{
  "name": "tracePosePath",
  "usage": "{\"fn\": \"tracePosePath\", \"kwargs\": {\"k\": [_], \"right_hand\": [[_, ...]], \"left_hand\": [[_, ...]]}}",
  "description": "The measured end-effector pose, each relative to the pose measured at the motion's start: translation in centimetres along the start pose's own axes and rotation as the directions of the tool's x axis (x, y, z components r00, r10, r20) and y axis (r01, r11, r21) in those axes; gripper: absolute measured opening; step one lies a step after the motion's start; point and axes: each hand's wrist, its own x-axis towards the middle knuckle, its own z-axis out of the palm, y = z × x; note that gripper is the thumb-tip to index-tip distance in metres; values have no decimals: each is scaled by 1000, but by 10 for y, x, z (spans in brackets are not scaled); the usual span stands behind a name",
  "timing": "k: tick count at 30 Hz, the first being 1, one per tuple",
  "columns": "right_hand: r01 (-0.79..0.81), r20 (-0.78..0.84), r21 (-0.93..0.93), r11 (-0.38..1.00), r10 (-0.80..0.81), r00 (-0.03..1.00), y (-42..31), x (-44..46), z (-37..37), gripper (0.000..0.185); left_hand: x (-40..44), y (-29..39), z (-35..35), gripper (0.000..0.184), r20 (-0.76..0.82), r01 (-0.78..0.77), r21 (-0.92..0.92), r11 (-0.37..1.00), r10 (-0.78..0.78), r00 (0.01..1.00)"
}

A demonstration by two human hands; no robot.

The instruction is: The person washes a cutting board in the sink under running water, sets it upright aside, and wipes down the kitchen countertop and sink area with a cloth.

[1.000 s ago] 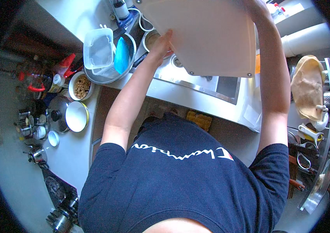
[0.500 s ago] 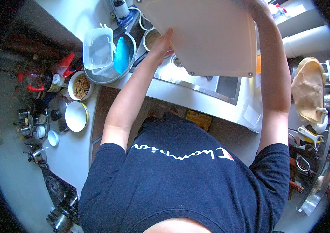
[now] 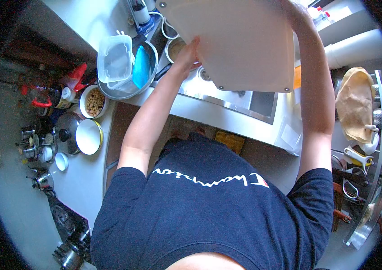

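A large pale cutting board (image 3: 238, 47) with small round feet at its corners is raised over the sink (image 3: 263, 105). My left hand (image 3: 187, 58) is closed on its left edge, with some of the fingers hidden behind it. Near the top of the view, my right hand (image 3: 296, 17) grips the board's right edge; part of that hand is dark and cut off by the frame. The board is tilted and covers much of the sink from my view.
Left of the sink stand a large basin (image 3: 125, 93) with a clear plastic container (image 3: 114, 58), a bowl of nuts or beans (image 3: 94, 102) and a white bowl (image 3: 89, 136). A rack with utensils (image 3: 357, 157) is at the right.
The board has shifted very slightly left and down in the view, along with both hands. Both hands keep their hold on it.
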Motion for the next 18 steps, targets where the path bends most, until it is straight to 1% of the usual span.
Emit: {"fn": "tracePosePath", "kwargs": {"k": [1, 2, 3, 4, 5, 7, 8, 10, 12, 14, 16, 17, 18], "right_hand": [[63, 19, -52, 997, -62, 998, 1, 1, -2, 25], [67, 22, -51, 996, -66, 998, 2, -1, -3, 25], [48, 22, 23, 999, -49, 999, 2, -4, -2, 25], [28, 26, 99, 995, -30, 999, 3, -6, -1, 25], [28, 32, 103, 994, -32, 999, 6, -4, -3, 25], [-15, -7, -36, 999, 14, 1000, 7, 1, -4, 25], [-13, -3, -35, 999, 12, 1000, 7, 2, -4, 25], [-71, -22, -125, 990, 69, 997, -1, -2, 0, 25], [-73, -34, -106, 992, 69, 997, 1, -3, -2, 25], [-71, -43, -86, 994, 67, 997, -1, -4, -1, 26], [-107, -94, -120, 987, 96, 991, -6, -6, 5, 26], [-103, -87, -118, 988, 93, 992, -3, -3, 2, 26], [-87, -57, -76, 993, 83, 995, 0, -2, -1, 26]], "left_hand": [[0, 0, 0, 69, -1, -6, 0, 1000, 6, 1000], [1, -3, 0, 69, 6, -43, -15, 999, 43, 999], [-3, -2, 1, 68, 9, -80, -30, 996, 81, 997], [-6, -1, 1, 68, 3, -82, -30, 996, 83, 997], [-9, 0, 1, 69, 8, -60, -44, 997, 61, 998], [-10, 1, 0, 69, 7, -41, -56, 998, 42, 999], [-6, -2, 0, 70, 13, -34, -74, 997, 35, 999], [1, -8, -2, 70, 16, -27, -90, 996, 29, 999], [0, -8, -2, 70, 69, -25, -150, 988, 36, 997], [-9, -4, 3, 69, 37, -35, -117, 993, 40, 999], [-22, 7, 4, 69, -5, -46, -83, 995, 46, 999], [-26, 11, 4, 69, 16, -44, -86, 995, 46, 999], [-28, 12, 4, 69, 38, -41, -89, 995, 45, 998]]}}
